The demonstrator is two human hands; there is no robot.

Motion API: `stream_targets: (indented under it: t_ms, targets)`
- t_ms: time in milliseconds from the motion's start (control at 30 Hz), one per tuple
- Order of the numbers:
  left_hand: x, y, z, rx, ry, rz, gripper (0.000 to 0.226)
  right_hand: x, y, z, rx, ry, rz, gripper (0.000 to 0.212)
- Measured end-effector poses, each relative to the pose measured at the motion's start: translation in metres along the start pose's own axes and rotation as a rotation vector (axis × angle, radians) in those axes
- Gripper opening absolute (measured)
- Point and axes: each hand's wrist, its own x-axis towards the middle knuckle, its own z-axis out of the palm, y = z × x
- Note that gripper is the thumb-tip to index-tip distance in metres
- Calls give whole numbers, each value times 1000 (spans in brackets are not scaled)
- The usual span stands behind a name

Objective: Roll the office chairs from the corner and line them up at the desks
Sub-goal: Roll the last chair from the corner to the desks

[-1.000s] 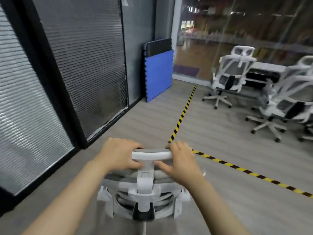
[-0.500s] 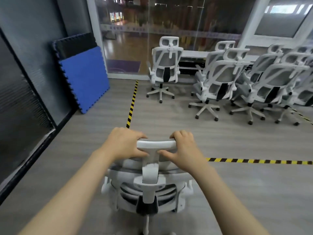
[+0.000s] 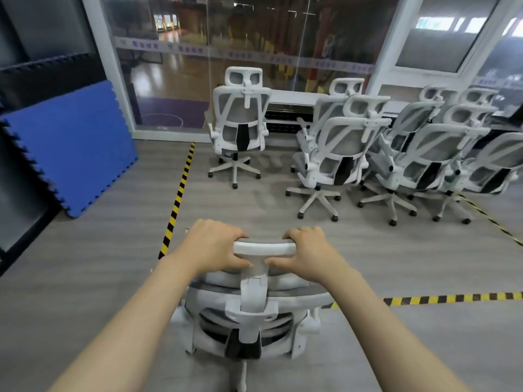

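A white mesh office chair (image 3: 249, 315) stands right in front of me, seen from behind and above. My left hand (image 3: 212, 247) grips the left end of its headrest bar and my right hand (image 3: 308, 250) grips the right end, fingers curled over the top. Ahead, one white chair (image 3: 240, 128) stands alone at a long white desk (image 3: 294, 99) by the glass wall. To its right several more white chairs (image 3: 339, 154) crowd together, backs toward me.
Yellow-black floor tape (image 3: 178, 199) runs away from me on the left, and another strip (image 3: 452, 298) crosses to the right. Blue foam mats (image 3: 70, 148) lean on the dark left wall. A glass wall (image 3: 254, 52) closes off the far side.
The view has swung right, away from the blinds toward the desk and the cluster of chairs. The chair I hold has rolled forward over the tape. Both hands keep their grip on the headrest.
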Motion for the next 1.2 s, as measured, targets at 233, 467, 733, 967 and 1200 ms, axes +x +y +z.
stream_targets:
  t_ms: [233,467,733,967,1200]
  targets:
    - [145,-36,0,3,48,17,64,146,43,-45,-109,-119,51,68]
    - [288,-94,3,-10,45,31,61,294,76,-72,-106,-129,72,76]
    - [434,-152,11,-3,71,-12,58,450,117,-92,11,-28,28,65]
    - [544,-204,23,19,192,-38,55,580,145,-106,30,13,-50,71]
    - [642,-261,35,24,333,-16,54,701,162,-119,41,-27,-62,88]
